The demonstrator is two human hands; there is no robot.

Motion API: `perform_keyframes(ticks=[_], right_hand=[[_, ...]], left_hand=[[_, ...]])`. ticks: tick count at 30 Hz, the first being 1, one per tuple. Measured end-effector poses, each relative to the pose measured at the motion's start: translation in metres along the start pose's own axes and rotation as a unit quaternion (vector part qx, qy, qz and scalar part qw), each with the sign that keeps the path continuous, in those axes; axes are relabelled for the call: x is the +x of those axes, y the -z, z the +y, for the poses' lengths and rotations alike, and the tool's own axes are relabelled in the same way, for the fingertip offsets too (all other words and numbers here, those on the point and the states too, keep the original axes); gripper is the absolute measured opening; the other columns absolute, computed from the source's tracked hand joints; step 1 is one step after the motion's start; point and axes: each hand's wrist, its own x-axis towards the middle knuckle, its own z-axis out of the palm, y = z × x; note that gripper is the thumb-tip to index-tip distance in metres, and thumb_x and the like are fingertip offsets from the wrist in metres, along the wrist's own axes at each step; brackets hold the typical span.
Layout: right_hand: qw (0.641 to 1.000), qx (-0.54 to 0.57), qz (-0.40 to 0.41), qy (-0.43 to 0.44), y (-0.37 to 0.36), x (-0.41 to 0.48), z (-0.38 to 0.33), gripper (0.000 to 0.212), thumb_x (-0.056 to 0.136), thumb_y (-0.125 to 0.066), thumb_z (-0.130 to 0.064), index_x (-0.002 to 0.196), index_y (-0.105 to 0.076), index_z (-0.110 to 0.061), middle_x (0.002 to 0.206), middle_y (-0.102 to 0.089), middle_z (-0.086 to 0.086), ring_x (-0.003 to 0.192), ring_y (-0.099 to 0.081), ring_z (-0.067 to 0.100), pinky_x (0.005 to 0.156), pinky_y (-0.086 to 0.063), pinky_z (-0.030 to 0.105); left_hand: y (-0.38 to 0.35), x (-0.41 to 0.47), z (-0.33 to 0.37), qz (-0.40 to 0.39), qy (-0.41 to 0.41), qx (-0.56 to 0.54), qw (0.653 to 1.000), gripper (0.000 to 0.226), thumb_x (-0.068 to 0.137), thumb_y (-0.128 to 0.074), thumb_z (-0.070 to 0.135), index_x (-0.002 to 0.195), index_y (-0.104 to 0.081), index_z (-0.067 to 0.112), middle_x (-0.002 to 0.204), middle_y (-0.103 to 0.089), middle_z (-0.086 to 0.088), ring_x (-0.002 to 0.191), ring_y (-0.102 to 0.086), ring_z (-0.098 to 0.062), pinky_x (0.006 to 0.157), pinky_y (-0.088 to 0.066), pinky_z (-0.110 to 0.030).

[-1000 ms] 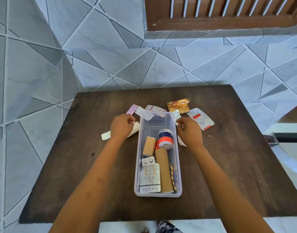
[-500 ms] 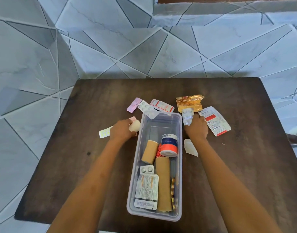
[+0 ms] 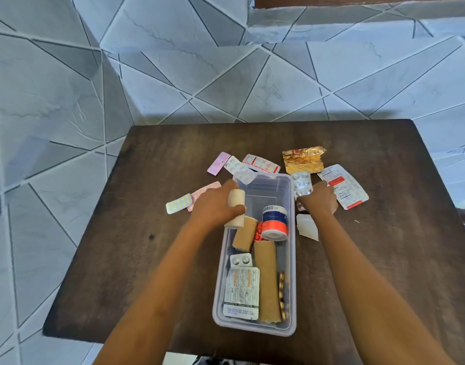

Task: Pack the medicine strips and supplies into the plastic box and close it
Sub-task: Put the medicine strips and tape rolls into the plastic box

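Two hands over the bench [image 3: 126,259], my left hand [image 3: 215,205] gripped a cream bandage roll [image 3: 236,208] above the plastic box [image 3: 292,259] left rim, my right hand [image 3: 319,200] pinched a silver blister strip [image 3: 301,184] beside its far right corner.

One head-worn view looks steeply down and forward from close above the table [image 3: 126,233], tiled wall [image 3: 173,61] at twelve o'clock.
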Motion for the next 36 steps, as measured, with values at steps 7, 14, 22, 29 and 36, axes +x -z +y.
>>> perform_keyframes(ticks=[7,14,22,29,36], right_hand=[[0.987,0.153,0.059,0.007,0.014,-0.018,0.004,0.026,0.087,-0.057,-0.015,0.108,-0.058,-0.001,0.112,-0.065,0.022,0.102,-0.061,0.036,0.076,-0.045,0.033],[0.954,0.273,-0.002,0.128,0.034,-0.054,-0.025,0.039,0.082,-0.064,-0.01,0.117,-0.047,-0.011,0.125,-0.058,0.016,0.11,-0.059,0.031,0.088,-0.054,0.042],[0.966,0.155,-0.044,0.203,0.018,-0.067,-0.042,0.022,0.079,-0.067,-0.011,0.101,-0.063,-0.011,0.117,-0.065,0.01,0.101,-0.062,0.025,0.08,-0.049,0.03],[0.948,-0.033,-0.033,0.314,0.009,-0.052,-0.057,0.024,0.085,-0.059,-0.01,0.108,-0.063,-0.012,0.116,-0.065,0.015,0.102,-0.061,0.03,0.086,-0.05,0.034],[0.918,-0.201,-0.024,0.342,-0.007,-0.05,-0.056,0.028,0.089,-0.056,-0.009,0.117,-0.061,-0.006,0.117,-0.065,0.015,0.106,-0.063,0.027,0.095,-0.048,0.033]], left_hand=[[-0.014,-0.005,0.012,-0.031,-0.058,0.052,0.997,0.044,0.083,-0.063,0.036,0.123,-0.056,0.017,0.123,-0.063,-0.009,0.109,-0.06,-0.024,0.085,-0.049,-0.033],[-0.021,0.004,0.015,-0.097,-0.063,0.13,0.985,0.05,0.081,-0.066,0.03,0.126,-0.047,0.017,0.124,-0.06,-0.011,0.109,-0.059,-0.027,0.089,-0.053,-0.038],[0.003,0.019,0.002,0.117,-0.061,-0.034,0.991,0.031,0.086,-0.061,0.017,0.117,-0.058,0.013,0.113,-0.067,-0.011,0.098,-0.064,-0.025,0.078,-0.046,-0.026],[-0.01,0.054,0.005,0.048,-0.077,-0.009,0.996,0.026,0.088,-0.058,0.014,0.112,-0.065,0.013,0.122,-0.065,-0.009,0.108,-0.06,-0.024,0.091,-0.046,-0.029],[-0.005,0.056,-0.013,0.125,-0.047,-0.094,0.987,0.022,0.088,-0.054,0.006,0.105,-0.069,0.007,0.11,-0.07,-0.012,0.098,-0.064,-0.023,0.082,-0.042,-0.02]])
